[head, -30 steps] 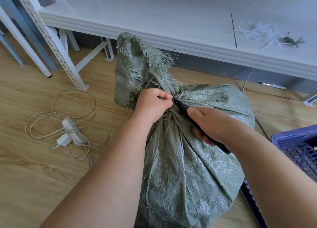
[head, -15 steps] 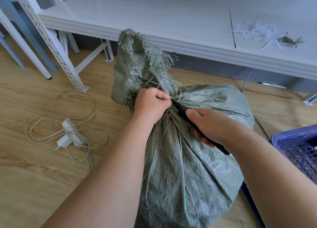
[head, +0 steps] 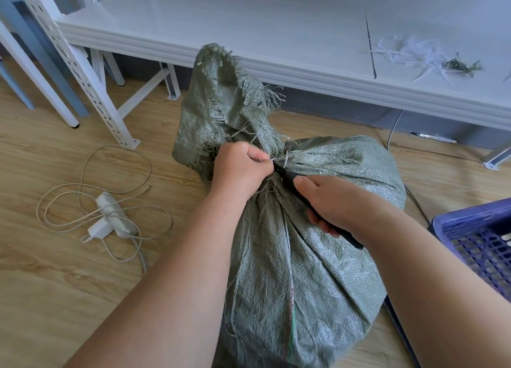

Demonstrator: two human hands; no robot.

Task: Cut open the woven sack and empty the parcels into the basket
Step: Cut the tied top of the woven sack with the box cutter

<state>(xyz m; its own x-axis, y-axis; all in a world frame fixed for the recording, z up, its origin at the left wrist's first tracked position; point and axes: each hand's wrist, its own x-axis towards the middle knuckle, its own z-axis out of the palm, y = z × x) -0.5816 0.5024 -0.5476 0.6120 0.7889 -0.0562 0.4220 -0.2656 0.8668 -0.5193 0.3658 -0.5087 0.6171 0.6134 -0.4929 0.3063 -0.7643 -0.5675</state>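
Observation:
A bulging grey-green woven sack [head: 304, 257] stands on the wooden floor, its frayed neck tied off and flopping to the upper left. My left hand [head: 240, 170] grips the bunched neck at the tie. My right hand [head: 334, 204] holds a black-handled knife [head: 290, 178]; its tip points into the tie beside my left fist, and the blade is hidden there. A blue-purple plastic basket [head: 475, 229] sits at the right edge, partly out of view. No parcels are visible.
A white low shelf [head: 249, 22] runs behind the sack, with cut fibre scraps [head: 431, 59] on it. White perforated shelf legs [head: 83, 77] stand at the left. A white power strip with a coiled cord [head: 110, 215] lies on the floor to the left.
The sack's neck has shifted slightly up and left under my left hand. My right hand has eased the knife a little closer to the tie.

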